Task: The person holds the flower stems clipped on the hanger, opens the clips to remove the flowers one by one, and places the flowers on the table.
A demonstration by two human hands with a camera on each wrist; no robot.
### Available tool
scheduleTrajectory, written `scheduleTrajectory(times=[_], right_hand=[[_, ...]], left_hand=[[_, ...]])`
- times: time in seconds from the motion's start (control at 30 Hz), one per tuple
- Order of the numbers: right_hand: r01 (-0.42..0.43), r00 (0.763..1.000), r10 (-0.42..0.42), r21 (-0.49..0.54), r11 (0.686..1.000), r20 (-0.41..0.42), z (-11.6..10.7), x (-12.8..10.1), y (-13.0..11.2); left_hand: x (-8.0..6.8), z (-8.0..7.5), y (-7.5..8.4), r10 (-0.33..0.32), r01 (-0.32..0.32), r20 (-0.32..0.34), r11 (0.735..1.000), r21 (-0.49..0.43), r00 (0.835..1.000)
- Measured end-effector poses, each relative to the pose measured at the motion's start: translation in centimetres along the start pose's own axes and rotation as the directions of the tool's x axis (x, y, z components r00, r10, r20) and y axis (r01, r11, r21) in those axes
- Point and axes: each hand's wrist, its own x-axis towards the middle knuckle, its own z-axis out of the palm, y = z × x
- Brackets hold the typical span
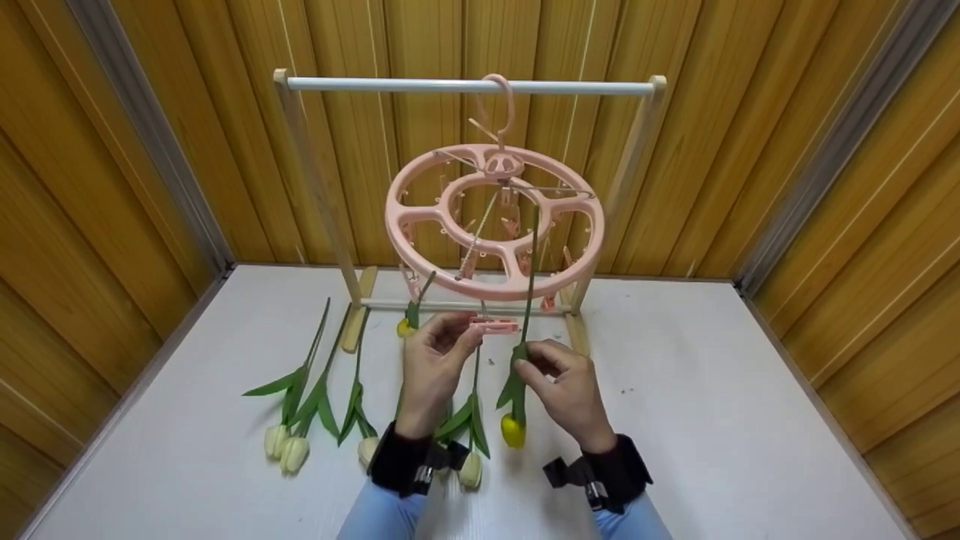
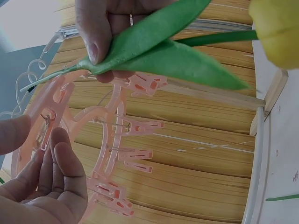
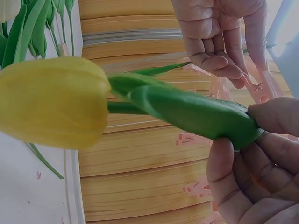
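Note:
My left hand (image 1: 435, 371) pinches a pink clothespin (image 1: 498, 326) between thumb and fingers; the clip hangs below the front of a round pink clip hanger (image 1: 480, 287). Just to the right, my right hand (image 1: 566, 390) pinches a yellow artificial tulip (image 1: 514, 432) at its green leaves (image 3: 196, 112). The bloom points down, and the stem rises in front of the hanger's ring. Another yellow tulip (image 1: 404, 328) shows behind the left hand, bloom downward under the hanger's left side. More pink clips (image 2: 145, 127) hang around the ring.
A stand with a white crossbar (image 1: 390, 85) and wooden legs carries the hanger. Several cream tulips (image 1: 295, 454) lie on the white table (image 1: 750, 420) at left, and another cream tulip (image 1: 470, 472) lies between the forearms. Wood-look panels (image 1: 705, 150) enclose the table.

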Motion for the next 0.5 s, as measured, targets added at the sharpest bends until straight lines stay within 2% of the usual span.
scheduleTrajectory(times=[0.2,0.5], right_hand=[[-0.010,1.000,0.010,0.003,1.000,0.010,-0.08,0.03,0.19],[-0.021,1.000,0.021,-0.010,1.000,0.018,-0.61,0.02,0.08]], left_hand=[[0.06,-0.06,-0.06,-0.025,0.025,0.000,1.000,-0.005,1.000],[0.13,-0.26,-0.12,-0.017,0.017,0.008,1.000,0.025,1.000]])
